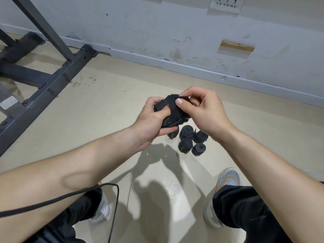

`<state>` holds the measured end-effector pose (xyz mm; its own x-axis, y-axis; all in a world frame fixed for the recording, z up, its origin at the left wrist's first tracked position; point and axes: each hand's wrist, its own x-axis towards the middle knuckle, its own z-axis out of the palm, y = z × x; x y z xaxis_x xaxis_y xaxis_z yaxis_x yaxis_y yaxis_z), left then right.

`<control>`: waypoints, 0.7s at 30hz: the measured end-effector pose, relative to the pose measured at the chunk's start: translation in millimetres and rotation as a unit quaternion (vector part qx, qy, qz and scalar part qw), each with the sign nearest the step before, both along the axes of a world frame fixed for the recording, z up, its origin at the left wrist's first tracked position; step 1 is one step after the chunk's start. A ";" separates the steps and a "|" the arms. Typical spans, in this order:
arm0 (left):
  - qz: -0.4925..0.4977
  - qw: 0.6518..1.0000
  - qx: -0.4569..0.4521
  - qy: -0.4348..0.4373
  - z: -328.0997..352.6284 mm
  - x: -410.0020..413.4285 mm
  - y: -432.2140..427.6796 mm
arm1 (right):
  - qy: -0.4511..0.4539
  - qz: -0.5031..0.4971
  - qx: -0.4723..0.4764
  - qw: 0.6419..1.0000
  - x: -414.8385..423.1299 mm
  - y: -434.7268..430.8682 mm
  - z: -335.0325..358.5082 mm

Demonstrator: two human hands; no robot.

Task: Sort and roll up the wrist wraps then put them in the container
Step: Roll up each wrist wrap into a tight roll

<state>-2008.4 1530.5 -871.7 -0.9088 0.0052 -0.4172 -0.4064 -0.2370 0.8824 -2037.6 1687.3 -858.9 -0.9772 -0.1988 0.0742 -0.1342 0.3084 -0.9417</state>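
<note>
A person stands over a cluster of five finished rolls (191, 140) on the floor (122, 106) and works one more black wrap (171, 112) with both hands, just above the cluster's left edge; one roll is partly hidden behind the left hand (149, 121). That hand clasps the wrap's lower part, its fingers curled round the fabric from beneath. The right hand (203, 111) pinches the upper end, thumb pressed flat on the strap and fingers bent behind it. The strap's long axis runs from the wall (175, 32) side of the cluster back toward the person, leaning slightly left, with a fuzzy edge showing along its right side. By the look of it, winding will proceed along that line, the right hand feeding the far end while the left hand keeps the bundle tight. The left hand sits nearer the cluster, so it seems better placed to set the piece down. No container is in view. A dark metal rack (52, 81) stands well left of the cluster, and the person's shoes (226, 183) are planted on its near side
</note>
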 end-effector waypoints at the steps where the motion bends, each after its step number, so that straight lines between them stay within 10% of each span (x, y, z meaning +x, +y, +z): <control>1: -0.005 1.000 -0.008 0.014 0.5 0.1 1.0 | 0.014 -0.008 0.001 1.000 0.8 -0.4 -0.2; 21: 0.047 0.989 -0.111 0.080 4.5 2.3 17.2 | -0.126 -0.030 -0.117 0.985 2.1 -16.0 -13.3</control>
